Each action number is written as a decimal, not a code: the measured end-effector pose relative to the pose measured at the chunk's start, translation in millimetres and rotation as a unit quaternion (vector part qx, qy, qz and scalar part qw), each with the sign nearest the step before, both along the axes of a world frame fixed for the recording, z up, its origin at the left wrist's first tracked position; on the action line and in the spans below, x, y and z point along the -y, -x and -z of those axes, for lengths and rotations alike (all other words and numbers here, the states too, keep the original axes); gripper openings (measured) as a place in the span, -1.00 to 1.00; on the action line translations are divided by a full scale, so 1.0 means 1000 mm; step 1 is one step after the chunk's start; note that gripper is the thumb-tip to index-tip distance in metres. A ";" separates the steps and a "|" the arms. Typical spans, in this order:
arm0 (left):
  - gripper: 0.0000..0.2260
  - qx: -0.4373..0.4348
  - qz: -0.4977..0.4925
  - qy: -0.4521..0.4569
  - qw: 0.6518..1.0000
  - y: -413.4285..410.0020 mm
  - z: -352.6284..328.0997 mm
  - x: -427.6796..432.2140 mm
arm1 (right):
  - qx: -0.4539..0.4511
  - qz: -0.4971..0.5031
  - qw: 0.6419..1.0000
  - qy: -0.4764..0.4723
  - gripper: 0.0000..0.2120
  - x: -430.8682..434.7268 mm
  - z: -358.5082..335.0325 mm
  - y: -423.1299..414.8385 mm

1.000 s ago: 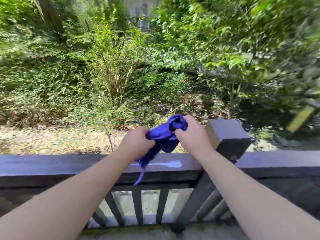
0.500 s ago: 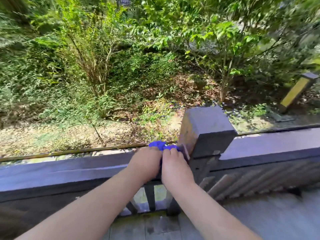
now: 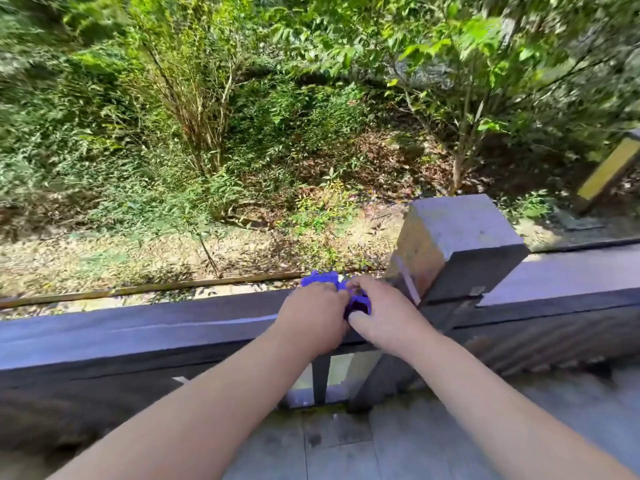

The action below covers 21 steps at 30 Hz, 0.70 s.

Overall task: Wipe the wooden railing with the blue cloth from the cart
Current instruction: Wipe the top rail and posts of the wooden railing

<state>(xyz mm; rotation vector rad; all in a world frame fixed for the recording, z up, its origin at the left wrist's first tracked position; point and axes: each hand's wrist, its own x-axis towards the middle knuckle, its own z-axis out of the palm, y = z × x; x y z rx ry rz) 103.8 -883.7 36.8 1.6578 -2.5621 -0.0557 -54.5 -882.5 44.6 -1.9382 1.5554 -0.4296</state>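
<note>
Both hands have come down from chest height, where a second ago they were bunching the blue cloth [image 3: 356, 301] in the air over the rail, and now they sit low on the wooden railing [image 3: 138, 332] with the cloth pressed beneath them. Over the last half second they have hardly shifted; the view has only crept a little closer to the square post [image 3: 460, 244].

To my eye that means the gathering of the cloth is finished and the wiping is about to start or has just started, right at the end of this rail section where it meets the post.

The left hand [image 3: 313, 318] lies knuckles up, curled over the cloth's left part, with a blue tuft poking out past its far side. The right hand [image 3: 382, 315] is just beside it, thumb and fingers pinched round the blue wad that shows in the gap between the two hands. So each grip is closed on the cloth, and the cloth lies on the rail's top face, almost wholly hidden by the hands, near the foot of the post.

A long stretch of rail runs off to the left; judging by how things lie, most of the wiping is yet to be done.
</note>
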 end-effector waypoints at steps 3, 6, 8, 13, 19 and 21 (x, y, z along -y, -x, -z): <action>-0.72 -0.002 0.021 0.028 0.999 -0.018 0.003 -0.011 | -0.028 0.027 0.995 0.097 -0.49 -0.008 0.011 -0.003; -0.73 0.032 0.028 0.043 0.998 -0.030 0.008 -0.020 | -0.112 -0.006 0.983 0.142 -0.44 -0.016 0.034 -0.016; -0.73 0.047 0.018 0.046 0.998 -0.038 0.009 -0.025 | -0.130 -0.013 0.985 0.115 -0.38 -0.019 0.045 -0.023; -0.68 0.036 -0.023 0.043 0.998 -0.081 0.005 -0.036 | -0.165 -0.025 0.978 0.121 -0.15 -0.017 0.054 -0.044; -0.65 0.010 -0.108 0.026 0.994 -0.172 0.007 -0.059 | -0.202 -0.086 0.968 0.123 0.01 -0.018 0.061 -0.100; -0.60 0.025 -0.135 0.017 0.990 -0.200 0.005 -0.066 | -0.211 -0.100 0.964 0.127 0.05 -0.021 0.064 -0.125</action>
